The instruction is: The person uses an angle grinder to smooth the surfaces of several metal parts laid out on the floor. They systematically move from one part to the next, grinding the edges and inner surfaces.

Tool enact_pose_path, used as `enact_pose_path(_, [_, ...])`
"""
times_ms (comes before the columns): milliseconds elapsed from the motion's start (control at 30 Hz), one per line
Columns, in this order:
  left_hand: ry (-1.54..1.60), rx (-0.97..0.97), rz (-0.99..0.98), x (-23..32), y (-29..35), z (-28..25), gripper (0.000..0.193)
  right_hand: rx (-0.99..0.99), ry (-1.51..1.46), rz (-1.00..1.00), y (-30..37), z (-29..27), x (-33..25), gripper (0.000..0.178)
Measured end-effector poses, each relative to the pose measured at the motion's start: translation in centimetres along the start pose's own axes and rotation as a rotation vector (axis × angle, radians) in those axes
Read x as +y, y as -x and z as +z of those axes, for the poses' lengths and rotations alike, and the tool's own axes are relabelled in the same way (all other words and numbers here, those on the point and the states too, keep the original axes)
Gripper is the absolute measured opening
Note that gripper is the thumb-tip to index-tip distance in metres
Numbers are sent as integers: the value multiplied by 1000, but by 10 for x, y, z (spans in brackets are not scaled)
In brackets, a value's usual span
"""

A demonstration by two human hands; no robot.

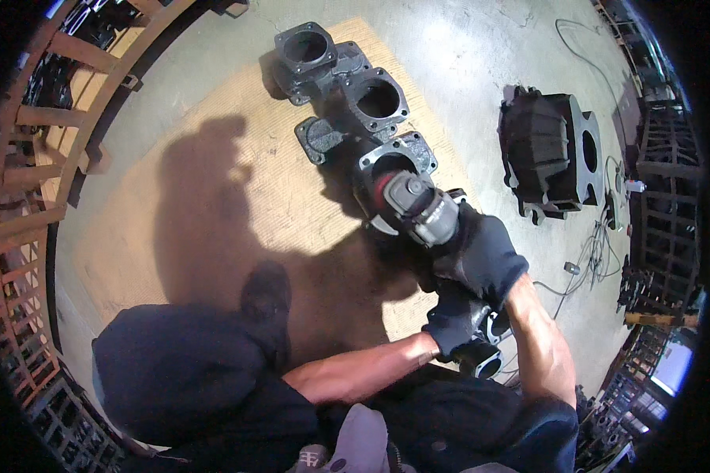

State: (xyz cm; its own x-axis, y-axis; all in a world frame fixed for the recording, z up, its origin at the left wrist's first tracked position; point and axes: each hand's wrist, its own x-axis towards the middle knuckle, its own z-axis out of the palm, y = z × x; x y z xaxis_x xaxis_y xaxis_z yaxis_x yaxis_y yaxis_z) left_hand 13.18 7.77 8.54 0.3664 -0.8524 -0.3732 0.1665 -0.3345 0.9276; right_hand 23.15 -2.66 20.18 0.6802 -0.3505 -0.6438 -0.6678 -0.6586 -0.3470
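Observation:
An angle grinder with a reddish disc is in my gloved hands. My right hand wraps round its body just behind the grey gear head. Lower down and closer to me, my left hand is closed at the grinder's rear, its fingers mostly hidden. The disc is at the round flanged opening of a dark cast-metal housing, whose near side the tool covers. Whether the disc touches the metal I cannot tell.
More flanged castings stand in a row on a cardboard sheet. Another small casting lies by my left hand. A large dark housing sits on the concrete at right, near loose cables. Rusty metal racks line the left side.

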Motion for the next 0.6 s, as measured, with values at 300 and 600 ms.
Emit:
enact_pose_path(300, [-91,-181,-2,38,-53,-59,45,161,-16,-7,-46,-18,11,63])
enact_pose_path(600, [205,-87,27,37,-47,-42,40,154,-13,37,-40,-23,10,65])
